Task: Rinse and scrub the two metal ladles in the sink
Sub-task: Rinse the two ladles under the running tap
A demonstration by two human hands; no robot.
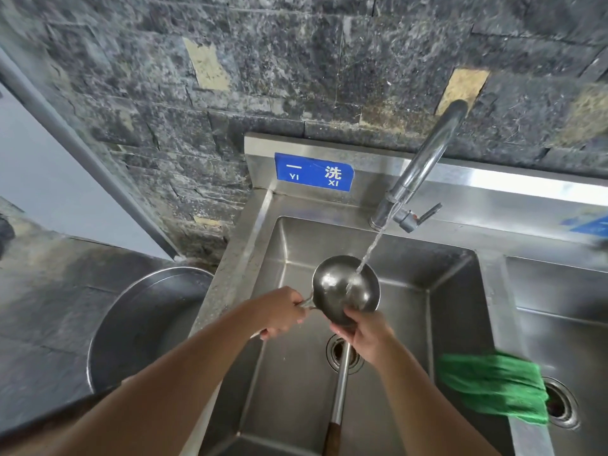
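- Head view: the left hand (279,312) has its fingers (296,304) curled round the handle of the first ladle (342,287). Its bowl sits just beyond them under the water stream (371,251).
- The right hand (365,335) cups the bowl's underside, fingers wrapped on it; rinsing looks underway.
- The second ladle (340,390) lies in the sink (286,245) beneath the right fingers, seemingly unwashed.
- The green cloth (493,390) lies unused, right of them.

The person's left forearm (164,386) and right forearm (427,406) are bare along all their visible length, from the lower edge of the view to the wrists, and the left hand (279,312) and right hand (365,337) are bare as well.
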